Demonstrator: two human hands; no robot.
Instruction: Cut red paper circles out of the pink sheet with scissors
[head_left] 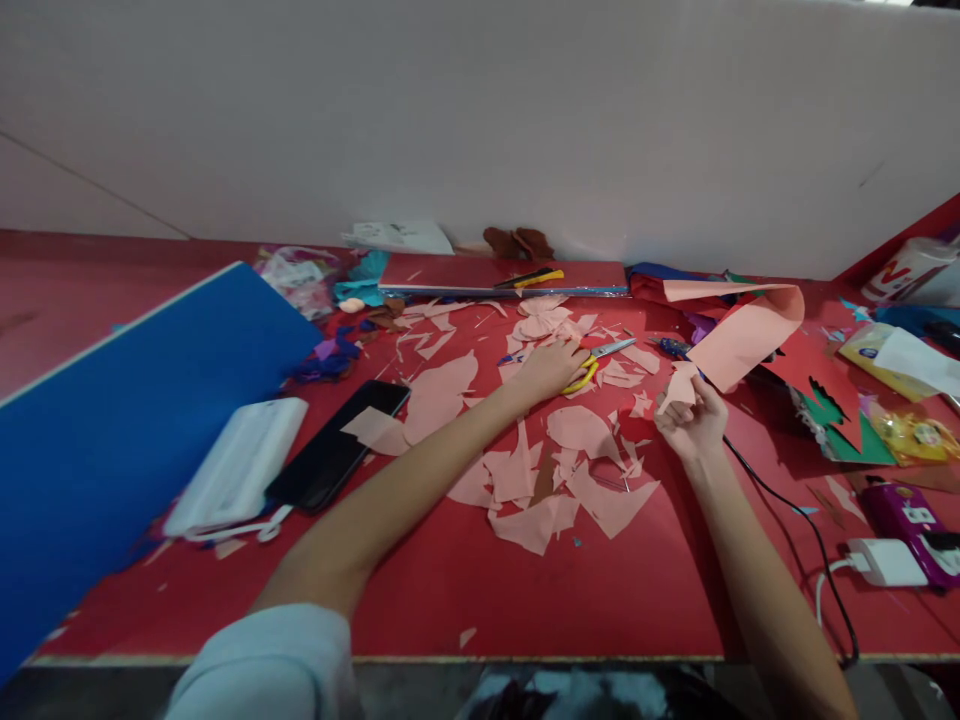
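Observation:
My right hand [691, 420] pinches a small cut piece of pink paper [681, 386] between thumb and fingers, above the table's right side. My left hand [553, 368] reaches across to the middle, fingers extended over the pink paper scraps [541, 322]. Beside its fingers lies a pair of scissors [592, 366] with yellow handles, blades pointing right; the left hand partly covers the handles. More cut pink pieces [583, 432] are spread below and around the left hand. A larger curled pink sheet [739, 335] stands just beyond my right hand.
A blue board [150, 430] leans in at left, near a white power bank [236, 465] and a black phone [341, 445]. A yellow cutter knife [536, 278] rests on a stack of sheets at the back. At right, a black cable [787, 510] runs near a white charger [889, 562].

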